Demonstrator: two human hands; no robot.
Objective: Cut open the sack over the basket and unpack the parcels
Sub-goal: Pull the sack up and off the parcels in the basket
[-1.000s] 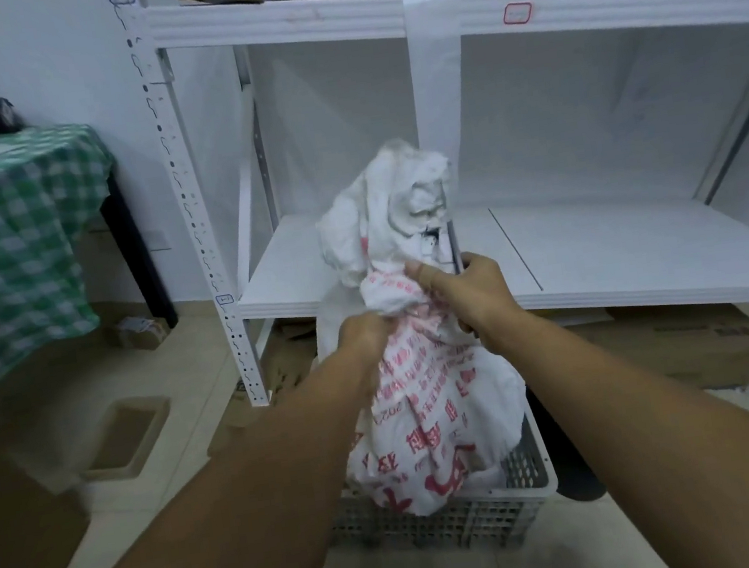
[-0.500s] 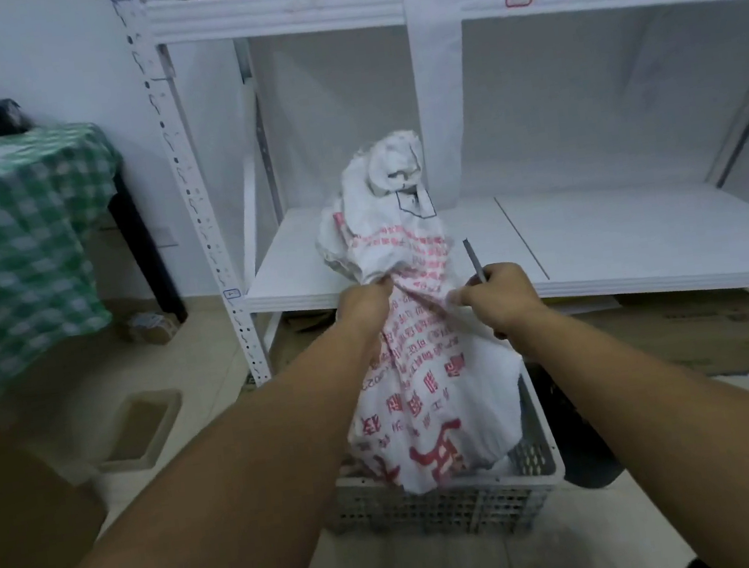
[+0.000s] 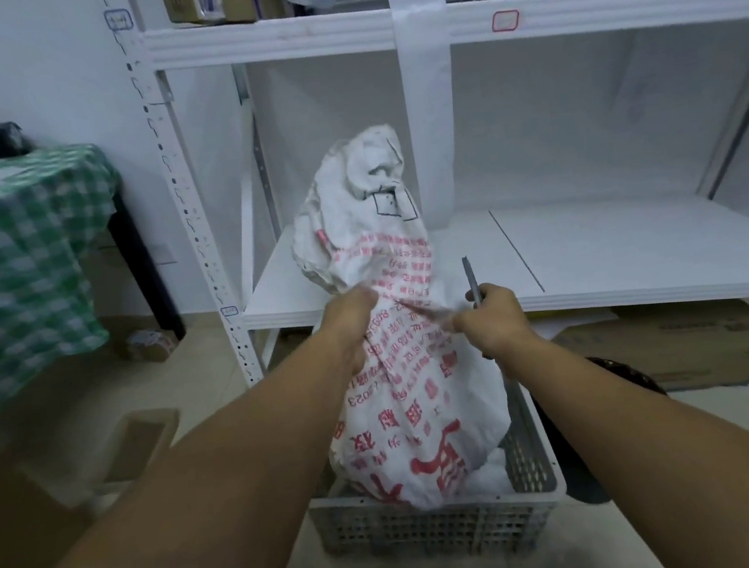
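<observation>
The left hand [image 3: 353, 322] and the right hand [image 3: 494, 322], which also holds the blade [image 3: 471, 281], have slid down from the knot and now pinch the sack [image 3: 403, 375] cloth taut between them, ready to cut over the basket [image 3: 437, 521].

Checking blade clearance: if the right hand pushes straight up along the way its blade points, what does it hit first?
Probably nothing close: above the right hand the blade points at open space over the lower shelf board, with the sack beside it. Depth unclear.
</observation>
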